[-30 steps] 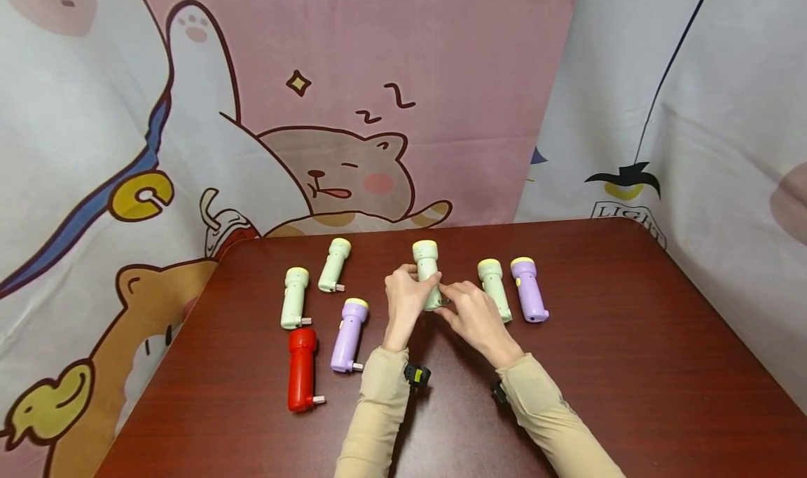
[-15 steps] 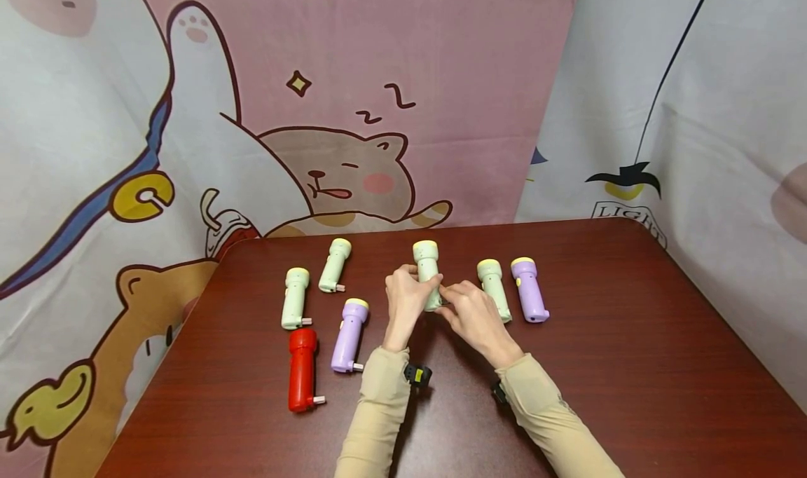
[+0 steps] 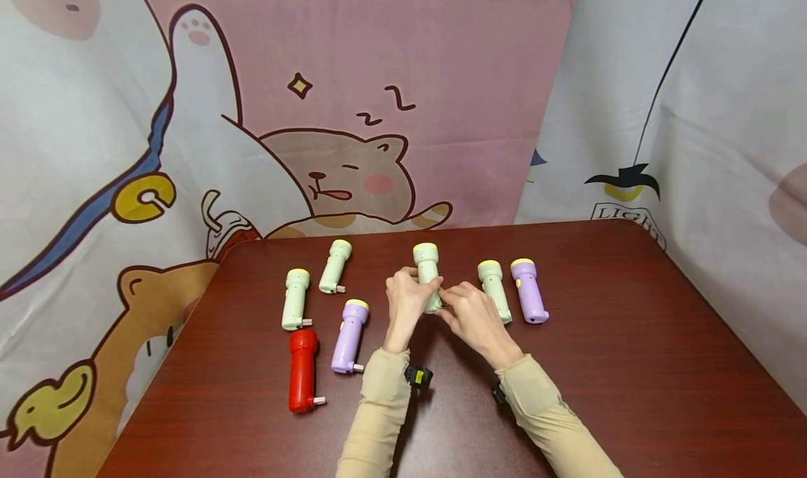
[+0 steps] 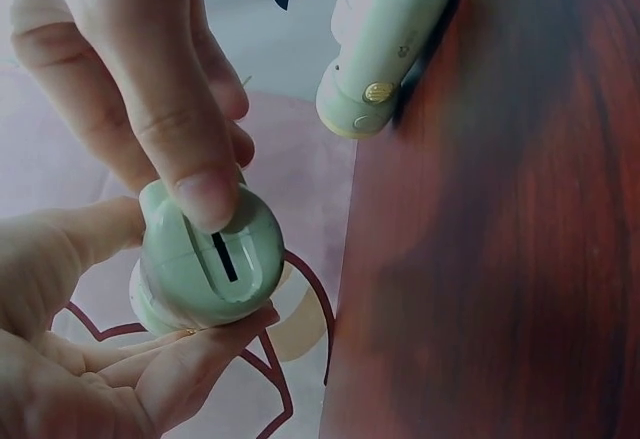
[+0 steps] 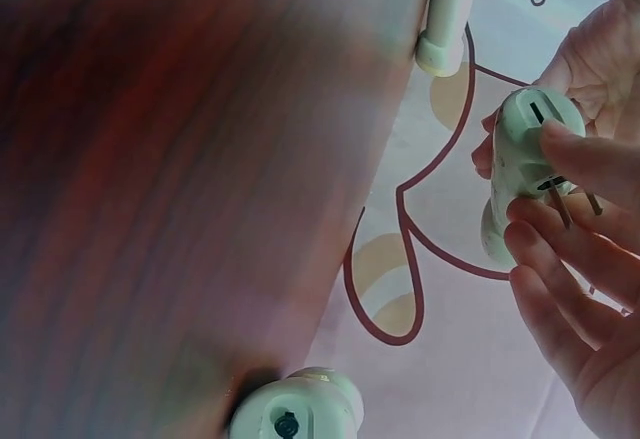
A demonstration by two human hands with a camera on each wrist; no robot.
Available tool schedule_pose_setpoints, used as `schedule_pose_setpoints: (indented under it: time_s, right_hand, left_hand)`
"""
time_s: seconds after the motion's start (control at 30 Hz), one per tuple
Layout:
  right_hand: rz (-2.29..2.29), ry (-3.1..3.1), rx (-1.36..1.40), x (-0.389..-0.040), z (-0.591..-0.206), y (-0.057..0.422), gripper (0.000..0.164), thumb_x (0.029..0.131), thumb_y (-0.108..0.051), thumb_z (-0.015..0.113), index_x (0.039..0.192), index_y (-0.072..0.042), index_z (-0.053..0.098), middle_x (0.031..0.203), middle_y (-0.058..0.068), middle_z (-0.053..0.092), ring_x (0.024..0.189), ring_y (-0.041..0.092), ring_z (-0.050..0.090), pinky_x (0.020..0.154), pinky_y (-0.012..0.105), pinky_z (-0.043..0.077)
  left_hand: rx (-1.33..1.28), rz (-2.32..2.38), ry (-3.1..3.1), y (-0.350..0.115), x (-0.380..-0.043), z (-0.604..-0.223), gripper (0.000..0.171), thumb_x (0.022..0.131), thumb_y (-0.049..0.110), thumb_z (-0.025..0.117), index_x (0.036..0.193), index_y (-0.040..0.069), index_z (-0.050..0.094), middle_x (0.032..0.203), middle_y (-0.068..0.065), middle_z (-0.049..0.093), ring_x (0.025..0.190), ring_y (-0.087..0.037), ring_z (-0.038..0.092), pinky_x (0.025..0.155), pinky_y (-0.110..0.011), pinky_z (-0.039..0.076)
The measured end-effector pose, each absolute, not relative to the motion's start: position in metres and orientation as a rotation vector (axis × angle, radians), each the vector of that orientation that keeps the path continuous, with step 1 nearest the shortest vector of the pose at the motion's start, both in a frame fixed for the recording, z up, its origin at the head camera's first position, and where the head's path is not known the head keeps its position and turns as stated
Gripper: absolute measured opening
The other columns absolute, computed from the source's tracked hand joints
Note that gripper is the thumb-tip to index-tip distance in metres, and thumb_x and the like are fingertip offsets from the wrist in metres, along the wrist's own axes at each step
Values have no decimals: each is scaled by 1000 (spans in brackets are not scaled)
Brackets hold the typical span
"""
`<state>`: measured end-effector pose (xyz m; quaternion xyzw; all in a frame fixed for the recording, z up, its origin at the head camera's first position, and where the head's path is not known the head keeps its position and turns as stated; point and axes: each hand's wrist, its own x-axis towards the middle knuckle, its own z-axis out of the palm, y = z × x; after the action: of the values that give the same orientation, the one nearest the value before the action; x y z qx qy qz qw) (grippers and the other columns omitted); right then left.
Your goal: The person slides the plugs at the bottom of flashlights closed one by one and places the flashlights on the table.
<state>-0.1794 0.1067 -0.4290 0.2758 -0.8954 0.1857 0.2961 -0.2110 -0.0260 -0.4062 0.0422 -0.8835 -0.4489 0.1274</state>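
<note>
A pale green flashlight (image 3: 426,257) with a yellow rim is tilted up near the table's back edge. My left hand (image 3: 406,301) grips its body, with thumb and fingers on opposite sides. At the tail end, my right hand (image 3: 474,315) pinches the flashlight. The left wrist view shows the right thumb (image 4: 208,199) on the tail face, beside a dark slot (image 4: 224,257). In the right wrist view, thin metal prongs (image 5: 560,205) stick out from the flashlight's side between the right fingers. Those fingers partly cover the tail.
Right of my hands lie a green flashlight (image 3: 494,290) and a purple flashlight (image 3: 531,294). To the left are two green flashlights (image 3: 295,300), a purple flashlight (image 3: 349,338) and a red flashlight (image 3: 302,371), each with a plug sticking out. A printed cloth (image 3: 479,99) hangs behind the table.
Both hands stay on the green flashlight in nearly the same place. A dark bit at its tail, visible a second ago, is now mostly covered by the right fingers.
</note>
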Motion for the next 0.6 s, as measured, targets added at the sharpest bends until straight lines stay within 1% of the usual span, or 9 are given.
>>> schedule_pose_setpoints:
  time_s: [0.27,0.6]
  right_hand:
    - [481,-2382,740,-179,-430,107,28,71,-14,82,95,-4,73,84,4,73,76,17,62,66,31,51]
    - [473,-2355,746,-180,-432,107,29,68,-15,83,93,-4,74,80,3,71,73,16,60,63,31,50]
  left_hand:
    - [137,-1343,-2580,-26,-211,-407,38,70,30,81,93,0,72,80,-13,74,77,-28,69,68,-37,53]
    - [134,-1366,-2590,-27,-211,-406,38,71,29,81,94,-1,72,83,-14,74,78,-28,69,68,-37,53]
